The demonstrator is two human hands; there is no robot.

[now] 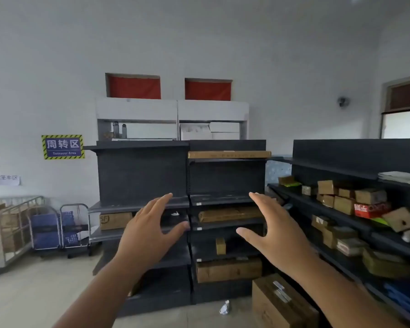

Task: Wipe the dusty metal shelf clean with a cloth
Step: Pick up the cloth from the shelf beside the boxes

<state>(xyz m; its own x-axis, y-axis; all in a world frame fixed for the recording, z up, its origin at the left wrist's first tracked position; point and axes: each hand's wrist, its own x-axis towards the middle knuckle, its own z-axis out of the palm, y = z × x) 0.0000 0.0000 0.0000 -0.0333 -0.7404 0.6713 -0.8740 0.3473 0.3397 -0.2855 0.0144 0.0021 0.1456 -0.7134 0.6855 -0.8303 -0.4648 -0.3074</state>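
Head view of a storeroom. The left hand (pixel 149 233) and right hand (pixel 272 235) are raised side by side in front of the dark metal shelf (pixel 142 171), palms turned inward toward each other, well apart. On both hands the fingers (pixel 160 202) are extended and loosely spread, the thumbs held out from the palms; neither hand grips or touches anything. The shelf stands against the white wall, its tiers running left to right behind the hands, several holding cardboard boxes (pixel 229 269). A further dark shelving unit (pixel 355 152) with more boxes runs along the right. A small crumpled white object (pixel 224 307) lies on the floor at the shelf's foot; whether it is a cloth cannot be told. Wheeled carts (pixel 74 229) stand at left.
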